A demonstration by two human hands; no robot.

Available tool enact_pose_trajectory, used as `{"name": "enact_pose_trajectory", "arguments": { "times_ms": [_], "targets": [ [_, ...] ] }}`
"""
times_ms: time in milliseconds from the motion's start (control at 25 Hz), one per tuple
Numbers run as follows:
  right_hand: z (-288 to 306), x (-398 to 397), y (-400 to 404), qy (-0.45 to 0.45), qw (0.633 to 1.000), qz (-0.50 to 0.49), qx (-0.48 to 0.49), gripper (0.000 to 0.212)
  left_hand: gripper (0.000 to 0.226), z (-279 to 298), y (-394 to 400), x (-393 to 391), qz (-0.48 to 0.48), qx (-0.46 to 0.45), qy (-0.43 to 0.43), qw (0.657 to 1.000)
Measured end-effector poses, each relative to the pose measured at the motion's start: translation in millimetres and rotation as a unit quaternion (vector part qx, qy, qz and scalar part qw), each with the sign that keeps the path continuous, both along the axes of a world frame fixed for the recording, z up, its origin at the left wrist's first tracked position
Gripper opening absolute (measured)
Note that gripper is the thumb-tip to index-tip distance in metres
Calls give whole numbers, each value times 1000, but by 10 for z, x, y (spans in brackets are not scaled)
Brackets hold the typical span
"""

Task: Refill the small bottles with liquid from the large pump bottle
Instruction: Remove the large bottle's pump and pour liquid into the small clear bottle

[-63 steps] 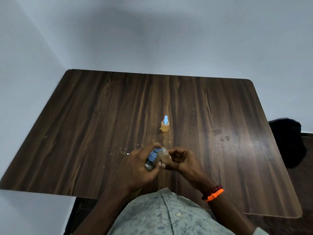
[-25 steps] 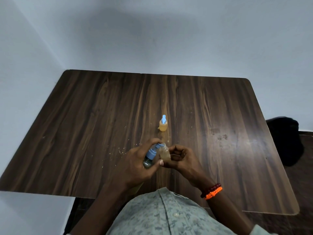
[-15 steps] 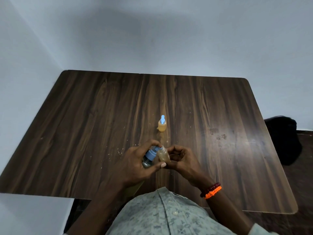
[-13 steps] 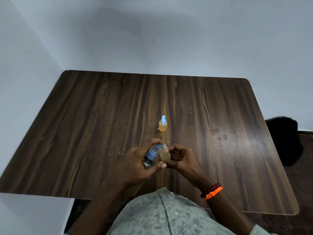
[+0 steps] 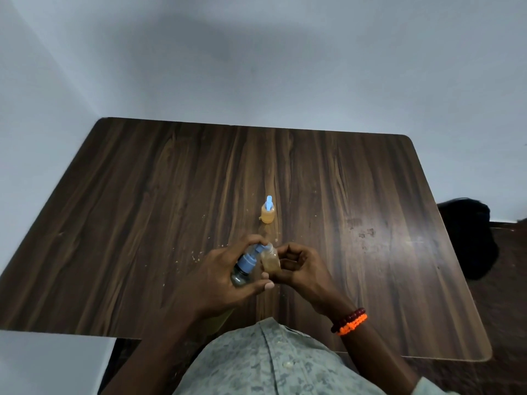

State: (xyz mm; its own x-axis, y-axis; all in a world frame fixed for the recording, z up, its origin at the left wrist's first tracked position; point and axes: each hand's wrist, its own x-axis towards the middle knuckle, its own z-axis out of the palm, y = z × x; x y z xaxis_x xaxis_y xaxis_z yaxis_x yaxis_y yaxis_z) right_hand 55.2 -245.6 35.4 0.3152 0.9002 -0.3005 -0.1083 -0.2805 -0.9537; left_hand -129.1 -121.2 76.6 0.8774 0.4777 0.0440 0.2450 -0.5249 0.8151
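My left hand [image 5: 219, 276] grips the large pump bottle [image 5: 244, 266], tilted, with a finger curled over its blue pump head. The pump's nozzle meets the mouth of a small clear bottle of amber liquid [image 5: 270, 260], which my right hand [image 5: 301, 266] holds by its side. Both hands hover above the near middle of the dark wooden table [image 5: 142, 209]. A second small bottle [image 5: 268, 213], orange with a blue cap, stands upright on the table just beyond my hands.
Small crumbs or drips speckle the table left of my hands, and faint marks lie to the right. A black object [image 5: 467, 238] sits on the floor past the table's right edge. Pale walls close in behind and on the left.
My hands and the two held bottles have stayed almost in place, shifting only slightly with the camera. The capped bottle on the table has not moved.
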Motion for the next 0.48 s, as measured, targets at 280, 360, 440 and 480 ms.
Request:
{"name": "enact_pose_trajectory", "arguments": {
  "times_ms": [280,360,440,480],
  "targets": [
    [15,-4,-19,10,1000,-6,7,36,70,8,25,10,-10,-2,-1,1000],
    [25,4,-10,3,1000,6,8,36,67,26,29,-6,-13,-8,-4,1000],
    [10,-9,-27,-4,1000,12,6,36,62,25,33,7,-7,-12,-2,1000],
    [8,-13,-34,-2,1000,10,5,36,61,21,36,20,-3,-8,-3,1000]
  ]
}}
